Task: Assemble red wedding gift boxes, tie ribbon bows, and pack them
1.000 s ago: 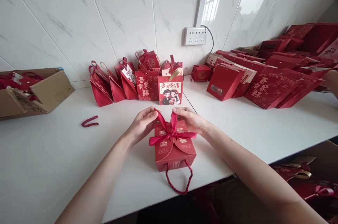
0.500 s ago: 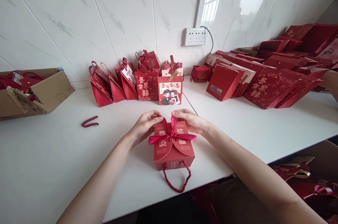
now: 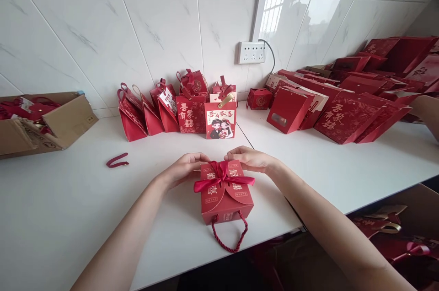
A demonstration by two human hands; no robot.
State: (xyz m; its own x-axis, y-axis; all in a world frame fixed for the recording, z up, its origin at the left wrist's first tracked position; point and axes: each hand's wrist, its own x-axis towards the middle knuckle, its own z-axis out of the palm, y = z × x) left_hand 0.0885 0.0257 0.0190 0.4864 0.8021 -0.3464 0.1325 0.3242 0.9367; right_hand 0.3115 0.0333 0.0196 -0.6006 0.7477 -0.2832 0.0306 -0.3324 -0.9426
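Observation:
A red gift box (image 3: 216,202) with pale lettering and scalloped top flaps sits near the table's front edge. A crimson satin ribbon (image 3: 222,175) is tied in a bow on its top, with two ends out to the sides and two parts running to the back edge. My left hand (image 3: 187,166) is at the box's back left corner, fingers closed on the ribbon there. At the back right, my right hand (image 3: 249,158) pinches the ribbon's other rear part; its fingertips are partly hidden. A twisted rope handle (image 3: 230,247) hangs from the front side.
Several red gift bags (image 3: 190,115) stand along the tiled wall, one bearing a cartoon couple (image 3: 220,121). More bags (image 3: 346,117) crowd the right. A cardboard box (image 3: 70,119) is at left, near a dark red strap (image 3: 117,160). A socket strip (image 3: 252,52) is on the wall.
Both hands have lowered slightly behind the box's back edge, and the ribbon's raised rear parts now lie lower and flatter. The view has tilted up a little.

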